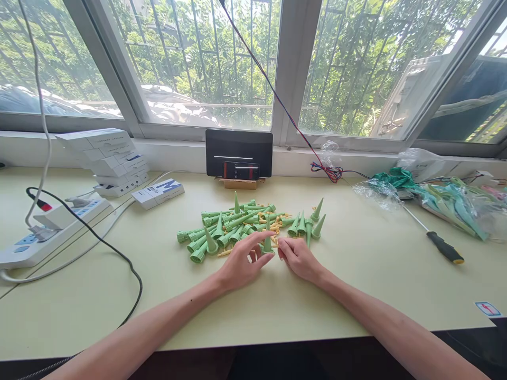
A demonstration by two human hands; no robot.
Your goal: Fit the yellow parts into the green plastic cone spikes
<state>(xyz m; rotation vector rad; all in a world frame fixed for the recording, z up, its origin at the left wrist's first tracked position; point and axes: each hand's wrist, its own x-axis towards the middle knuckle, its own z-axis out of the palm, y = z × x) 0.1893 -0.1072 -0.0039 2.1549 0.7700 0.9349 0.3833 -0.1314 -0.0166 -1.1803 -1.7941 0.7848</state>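
We take the pile of green parts (233,222) as landmark. Our left hand (243,258), at the pile's near right edge, grasps a green cone (268,244) between thumb and fingers, point up. Our right hand (299,257), just right of that, is curled with thumb against index; we can't tell if it pinches a small yellow piece. We see loose yellow pieces (285,220) at the pile's right side, then a small group of green cones (301,226) beyond them. Behind the pile: phone (240,171) and dark tablet (237,145). Well right: screwdriver (444,246). Left: power strip (89,211).
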